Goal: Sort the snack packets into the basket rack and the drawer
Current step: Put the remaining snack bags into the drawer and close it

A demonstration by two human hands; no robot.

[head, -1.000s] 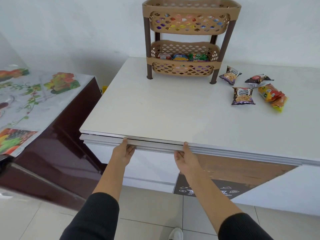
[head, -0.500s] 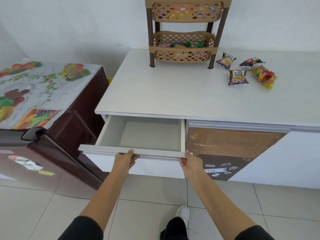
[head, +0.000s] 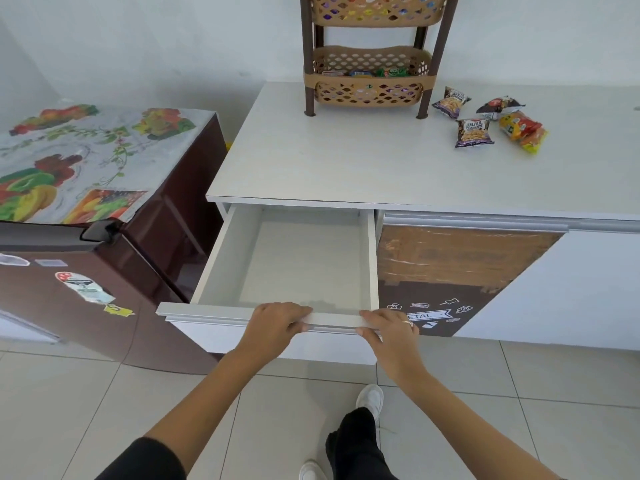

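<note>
Drawer [head: 294,265], a white, shallow box with a pale bare floor, was seen pulled out from under the white countertop [head: 346,161] at lower centre of the frame. Its front rail was gripped by both hands: the left hand [head: 273,323] was curled over the rail's top edge left of centre, and the right hand [head: 388,329], bearing a ring, was curled over the rail near the drawer's right corner. The tan perforated plastic basket rack [head: 370,88] on dark brown legs was stood at the back of the countertop, at upper centre; small colourful packets were seen in both of its tiers. Loose snack packets were laid on the countertop to the right of the rack: a purple salted-peanuts packet [head: 472,133], a second purple packet [head: 450,102] above it, a dark packet [head: 498,107] further right, and an orange-and-yellow packet [head: 523,131] at the far right of the group. A dark maroon fridge [head: 104,306], covered with a fruit-printed cloth [head: 86,161], was placed at the left of the frame.
</note>
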